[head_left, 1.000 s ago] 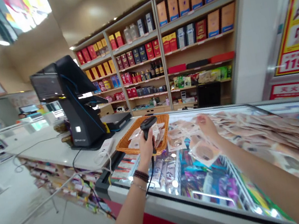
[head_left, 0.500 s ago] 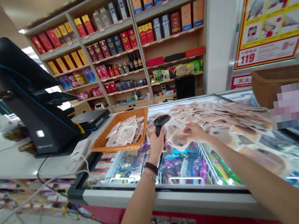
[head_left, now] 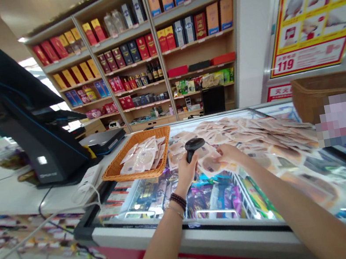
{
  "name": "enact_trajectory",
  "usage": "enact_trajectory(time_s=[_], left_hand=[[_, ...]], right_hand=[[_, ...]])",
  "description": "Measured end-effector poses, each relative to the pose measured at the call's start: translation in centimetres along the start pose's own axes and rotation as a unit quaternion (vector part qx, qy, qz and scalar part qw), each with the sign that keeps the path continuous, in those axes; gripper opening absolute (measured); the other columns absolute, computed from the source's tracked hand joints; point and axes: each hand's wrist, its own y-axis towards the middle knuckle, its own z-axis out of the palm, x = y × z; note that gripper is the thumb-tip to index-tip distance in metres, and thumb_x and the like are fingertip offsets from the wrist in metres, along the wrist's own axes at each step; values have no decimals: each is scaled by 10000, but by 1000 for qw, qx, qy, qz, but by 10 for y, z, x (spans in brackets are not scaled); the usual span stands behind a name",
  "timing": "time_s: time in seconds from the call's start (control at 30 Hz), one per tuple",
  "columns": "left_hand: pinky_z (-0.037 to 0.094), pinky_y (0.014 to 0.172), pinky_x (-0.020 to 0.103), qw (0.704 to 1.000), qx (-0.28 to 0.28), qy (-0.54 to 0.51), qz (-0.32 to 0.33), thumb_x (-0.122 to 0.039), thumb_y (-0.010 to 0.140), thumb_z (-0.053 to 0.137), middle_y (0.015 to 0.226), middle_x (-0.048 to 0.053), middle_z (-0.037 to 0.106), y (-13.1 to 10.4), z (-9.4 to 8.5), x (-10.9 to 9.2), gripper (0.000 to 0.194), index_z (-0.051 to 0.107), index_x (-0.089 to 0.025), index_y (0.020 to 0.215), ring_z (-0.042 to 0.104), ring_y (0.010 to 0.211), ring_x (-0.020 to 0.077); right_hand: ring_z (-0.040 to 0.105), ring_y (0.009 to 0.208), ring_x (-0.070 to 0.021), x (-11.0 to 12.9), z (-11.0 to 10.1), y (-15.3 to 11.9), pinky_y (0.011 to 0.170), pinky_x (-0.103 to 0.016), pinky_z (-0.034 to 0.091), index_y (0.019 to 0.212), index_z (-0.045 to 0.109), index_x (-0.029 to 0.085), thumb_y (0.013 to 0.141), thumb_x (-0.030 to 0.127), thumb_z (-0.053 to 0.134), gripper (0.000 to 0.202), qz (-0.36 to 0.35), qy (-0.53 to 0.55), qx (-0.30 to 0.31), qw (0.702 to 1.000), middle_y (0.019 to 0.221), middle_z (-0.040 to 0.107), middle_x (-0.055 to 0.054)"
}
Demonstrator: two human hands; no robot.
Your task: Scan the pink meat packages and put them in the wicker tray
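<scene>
My left hand [head_left: 187, 171] is wrapped round the handle of a black barcode scanner [head_left: 195, 144], its head pointing forward and right. In my right hand [head_left: 230, 156] the fingers pinch the edge of a flat clear packet [head_left: 211, 163], which has a pale brown round content. This packet sits right beside the scanner, over the glass top of a chest freezer [head_left: 138, 236]. Beyond and right of my hands lies a heap of similar packets [head_left: 266, 128] on the glass. To the left stands an orange wicker basket [head_left: 110, 175] with several packets in it.
A black checkout terminal [head_left: 41, 139] stands on the white counter at left, near a flat scale [head_left: 103, 141] and cables. A brown basket [head_left: 316, 88] is at far right. Shelves with boxes [head_left: 141, 48] line the back wall.
My left hand and the scanner have moved slightly right. My right hand has lifted the packet's edge, and the packet is now close beside the scanner. The view has shifted a little.
</scene>
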Motion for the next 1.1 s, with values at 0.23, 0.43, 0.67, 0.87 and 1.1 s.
enact_trajectory(time_s=[0.23, 0.43, 0.67, 0.87, 1.1], left_hand=[[398, 467, 249, 1000, -4, -1, 4, -777, 851, 743, 535, -73, 521, -1, 0, -2, 572, 553, -238, 840, 462, 415, 106], [424, 467, 262, 1000, 25, -13, -1, -775, 851, 738, 546, -77, 518, -1, 1, 2, 569, 523, -248, 838, 458, 407, 107], [410, 452, 253, 998, 65, -11, -11, -802, 830, 734, 558, -77, 511, -5, 2, 0, 592, 525, -248, 824, 442, 412, 96], [397, 442, 246, 997, 68, -15, -22, -791, 824, 741, 559, -76, 518, -6, 0, 0, 582, 519, -253, 830, 448, 413, 99], [392, 442, 248, 999, 52, -14, -3, -786, 844, 753, 547, -63, 537, -7, 1, 3, 576, 555, -245, 827, 449, 406, 110]], right_hand=[[669, 663, -239, -19, -6, -4, 622, -327, 512, 652, 599, 270, 699, 501, 858, 350, 64, 176, -92, 978, 593, 636, 18], [717, 758, -291, -23, 9, -7, 757, -414, 595, 868, 641, 280, 795, 540, 777, 302, 90, 250, -244, 933, 674, 699, -4], [772, 871, -325, -17, 11, -12, 804, -434, 622, 1036, 672, 272, 843, 547, 755, 346, 92, 268, -266, 921, 833, 790, -51], [802, 902, -345, -5, 6, -18, 806, -461, 646, 1093, 687, 258, 820, 555, 792, 417, 104, 288, -264, 914, 913, 827, -78], [814, 878, -332, 3, 2, -23, 793, -455, 658, 1119, 698, 268, 859, 556, 762, 393, 67, 294, -268, 915, 846, 818, -50]])
